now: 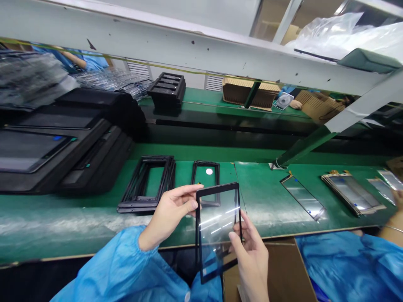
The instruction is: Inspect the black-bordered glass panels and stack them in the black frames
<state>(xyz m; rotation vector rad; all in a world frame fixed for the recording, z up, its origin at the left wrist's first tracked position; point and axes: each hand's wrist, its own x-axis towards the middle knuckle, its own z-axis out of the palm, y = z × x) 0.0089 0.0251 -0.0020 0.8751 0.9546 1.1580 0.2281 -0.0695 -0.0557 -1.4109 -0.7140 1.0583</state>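
In the head view, you hold a black-bordered panel (219, 230) up in front of you, tilted, at the near edge of the desk (258, 212). Your left hand (175, 209) pinches its upper left edge between thumb and fingers; your right hand (253, 249) grips the right edge lower down, thumb on the front face, fingers behind. Both hands are closed narrowly on that one piece. A second dark strip runs along its left edge; you cannot tell from here whether that is a separate frame behind the glass.

On the desk beyond, a frame (217, 174) lies partly hidden by the panel, with a frame stack (164, 181) to its left. Farther left are the foam trays (107, 155). To the right lie a loose panel (301, 197) and a panel stack (352, 193), and a co-worker's hand (398, 199) shows at the far right.

The step in hand looks like handling or lining up the panel. The next move seems to call for even support at both sides, light thumb pressure and little touching of the glass.
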